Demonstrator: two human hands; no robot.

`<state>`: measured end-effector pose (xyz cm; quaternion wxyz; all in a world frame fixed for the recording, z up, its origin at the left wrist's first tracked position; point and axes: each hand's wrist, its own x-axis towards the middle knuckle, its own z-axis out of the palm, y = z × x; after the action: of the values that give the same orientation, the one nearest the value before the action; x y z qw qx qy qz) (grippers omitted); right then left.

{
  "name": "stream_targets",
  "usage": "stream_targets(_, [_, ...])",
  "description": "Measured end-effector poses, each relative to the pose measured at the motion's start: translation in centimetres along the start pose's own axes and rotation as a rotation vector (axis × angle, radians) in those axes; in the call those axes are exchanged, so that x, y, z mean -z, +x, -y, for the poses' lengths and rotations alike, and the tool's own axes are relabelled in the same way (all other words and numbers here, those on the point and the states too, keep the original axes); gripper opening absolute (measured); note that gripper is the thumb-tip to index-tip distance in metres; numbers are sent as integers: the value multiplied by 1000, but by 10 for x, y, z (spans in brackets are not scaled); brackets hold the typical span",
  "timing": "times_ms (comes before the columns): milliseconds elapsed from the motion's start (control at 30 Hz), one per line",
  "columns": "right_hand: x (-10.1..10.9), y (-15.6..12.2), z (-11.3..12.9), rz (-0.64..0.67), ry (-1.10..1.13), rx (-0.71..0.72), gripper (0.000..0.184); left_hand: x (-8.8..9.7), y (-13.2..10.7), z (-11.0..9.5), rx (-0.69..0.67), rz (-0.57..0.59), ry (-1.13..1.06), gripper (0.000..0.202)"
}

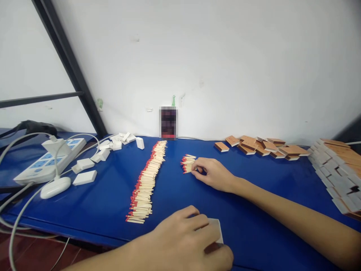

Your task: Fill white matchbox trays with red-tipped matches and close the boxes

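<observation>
Red-tipped matches (187, 165), both hands (214, 174) curled

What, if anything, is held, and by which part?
Left hand holds a white box, gripped part hidden; right hand at matches' plain ends, grip unclear.

Head-worn view, forward and down
</observation>
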<state>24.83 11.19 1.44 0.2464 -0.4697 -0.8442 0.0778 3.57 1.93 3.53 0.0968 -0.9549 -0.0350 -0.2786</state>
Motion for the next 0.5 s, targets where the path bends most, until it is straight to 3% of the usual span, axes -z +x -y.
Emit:
stream_targets(267, [-1, 0, -1, -3, 44, -2, 10, -13, -16, -12, 215, -116, -83, 23])
stream_targets(500, [-2, -2, -1, -16, 27, 50, 10, 3, -26, -12, 373, 84, -192, 26])
